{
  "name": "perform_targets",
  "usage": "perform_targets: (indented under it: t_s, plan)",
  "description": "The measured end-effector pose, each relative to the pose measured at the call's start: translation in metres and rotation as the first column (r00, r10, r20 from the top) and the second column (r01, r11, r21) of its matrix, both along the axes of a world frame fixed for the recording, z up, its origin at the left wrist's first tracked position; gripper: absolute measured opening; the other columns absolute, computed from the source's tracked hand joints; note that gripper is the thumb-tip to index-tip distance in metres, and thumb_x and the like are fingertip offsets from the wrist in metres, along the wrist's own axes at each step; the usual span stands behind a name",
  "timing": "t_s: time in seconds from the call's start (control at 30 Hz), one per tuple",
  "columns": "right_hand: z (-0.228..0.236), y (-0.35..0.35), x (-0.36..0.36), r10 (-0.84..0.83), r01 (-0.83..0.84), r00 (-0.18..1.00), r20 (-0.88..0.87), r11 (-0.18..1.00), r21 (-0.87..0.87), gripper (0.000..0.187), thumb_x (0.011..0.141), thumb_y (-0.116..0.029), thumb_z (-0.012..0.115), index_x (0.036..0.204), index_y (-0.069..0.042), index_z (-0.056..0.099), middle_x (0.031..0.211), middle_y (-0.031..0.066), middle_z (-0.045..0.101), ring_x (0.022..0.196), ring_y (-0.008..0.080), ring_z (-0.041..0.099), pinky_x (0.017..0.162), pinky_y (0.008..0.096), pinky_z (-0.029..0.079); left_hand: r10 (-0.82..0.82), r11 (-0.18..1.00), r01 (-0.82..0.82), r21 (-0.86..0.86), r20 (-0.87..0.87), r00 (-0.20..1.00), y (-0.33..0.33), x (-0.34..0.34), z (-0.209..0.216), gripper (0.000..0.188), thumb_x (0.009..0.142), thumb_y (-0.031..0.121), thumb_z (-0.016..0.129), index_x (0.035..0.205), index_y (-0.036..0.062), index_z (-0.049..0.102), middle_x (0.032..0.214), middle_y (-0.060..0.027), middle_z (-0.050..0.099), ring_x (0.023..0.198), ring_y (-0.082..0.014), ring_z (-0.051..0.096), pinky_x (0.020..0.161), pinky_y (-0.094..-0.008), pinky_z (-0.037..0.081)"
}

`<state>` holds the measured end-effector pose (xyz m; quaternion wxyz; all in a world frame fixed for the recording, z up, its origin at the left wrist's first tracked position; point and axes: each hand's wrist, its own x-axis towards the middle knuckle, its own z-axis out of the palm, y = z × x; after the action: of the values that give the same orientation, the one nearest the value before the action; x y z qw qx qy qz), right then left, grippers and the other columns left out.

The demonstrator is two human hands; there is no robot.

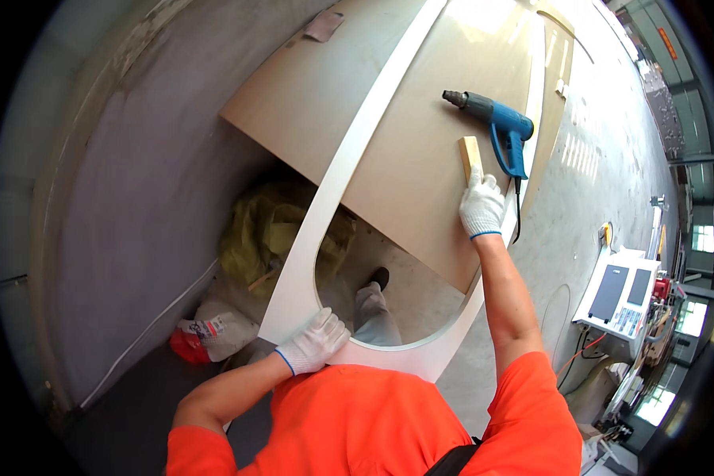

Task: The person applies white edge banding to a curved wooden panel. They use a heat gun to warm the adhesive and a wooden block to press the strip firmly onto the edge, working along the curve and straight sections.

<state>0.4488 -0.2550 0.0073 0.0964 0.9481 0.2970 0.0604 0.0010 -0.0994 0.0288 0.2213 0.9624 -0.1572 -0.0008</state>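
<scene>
A long white frame (pixel 332 170) with a rounded near end lies over a tan board (pixel 408 159). Its near end is against my orange shirt. My left hand (pixel 316 343), in a white knit glove, is closed over the frame's near left corner. My right hand (pixel 482 208), gloved alike, is over the board by the frame's right side, its fingers closed on the near end of a small pale wooden block (pixel 469 151). Just beyond that hand lies a blue heat gun (pixel 509 123), its dark nozzle pointing left and its cord hanging toward me.
Below the frame's opening are a yellowish plastic bag (pixel 266 226) and my shoe (pixel 381 276). A red-and-white sack (pixel 214 329) sits on the floor at left, near a grey wall (pixel 151 174). A white machine (pixel 617 293) stands at right. A brownish scrap (pixel 324 26) lies on the board's far left.
</scene>
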Motion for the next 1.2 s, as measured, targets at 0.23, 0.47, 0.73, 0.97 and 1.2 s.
perform_targets:
  t_s: [0.23,0.47,0.73,0.97,1.2]
  plan:
    - [0.041,0.019,-0.112,0.139,0.173,0.831,-0.538,0.855,0.489,0.082,0.091,-0.022,0.073,0.166,-0.007,0.044,0.119,0.0242,0.067,0.101,0.0385,0.072,0.089,0.0472,0.06,-0.009,0.998,0.006,0.056,0.05,0.999,0.0,-0.007,-0.017,0.02,0.087,0.017,0.061,0.1,0.0037,0.068,0.098,-0.013,0.066,0.101,-0.0297,0.065,0.11,-0.0442,0.044]
    - [0.057,0.086,-0.269,0.355,0.881,-0.146,-0.923,0.471,0.042,0.073,0.097,-0.017,0.064,0.165,0.001,0.044,0.128,0.0136,0.067,0.104,0.0188,0.067,0.089,0.0342,0.059,-0.033,0.999,0.035,0.006,-0.19,0.981,-0.009,-0.02,-0.03,0.03,0.094,0.014,0.058,0.115,-0.0007,0.073,0.114,-0.0191,0.07,0.117,-0.0368,0.064,0.118,-0.0489,0.042]
    - [0.041,0.143,-0.236,0.361,0.93,-0.333,-0.871,0.278,-0.24,0.037,0.105,-0.033,0.056,0.132,-0.01,0.062,0.086,0.0114,0.068,0.059,0.0218,0.061,0.048,0.0356,0.051,0.276,0.864,-0.257,-0.432,-0.019,0.961,0.039,-0.027,-0.02,0.031,0.09,0.015,0.068,0.118,0.0005,0.075,0.115,-0.0159,0.073,0.109,-0.0365,0.071,0.098,-0.049,0.057]
    - [0.032,0.156,-0.227,0.252,0.894,-0.432,-0.866,0.247,-0.374,0.025,0.103,-0.041,0.057,0.1,-0.016,0.062,0.073,0.0046,0.059,0.05,0.0163,0.049,0.043,0.0325,0.037,0.664,0.397,-0.811,-0.429,-0.476,0.577,0.144,0.074,-0.056,0.037,0.113,0.035,0.043,0.116,0.007,0.067,0.102,-0.0244,0.073,0.102,-0.0495,0.068,0.09,-0.0589,0.052]
    - [0.023,0.154,-0.229,0.241,0.911,-0.393,-0.888,0.235,-0.339,0.03,0.102,-0.041,0.06,0.104,-0.012,0.064,0.078,0.0076,0.061,0.061,0.0206,0.057,0.05,0.0372,0.045,0.635,0.436,-0.812,-0.387,-0.507,0.582,0.128,0.087,-0.086,0.043,0.115,0.041,0.037,0.108,0.0068,0.064,0.098,-0.027,0.074,0.097,-0.0516,0.07,0.086,-0.0633,0.053]
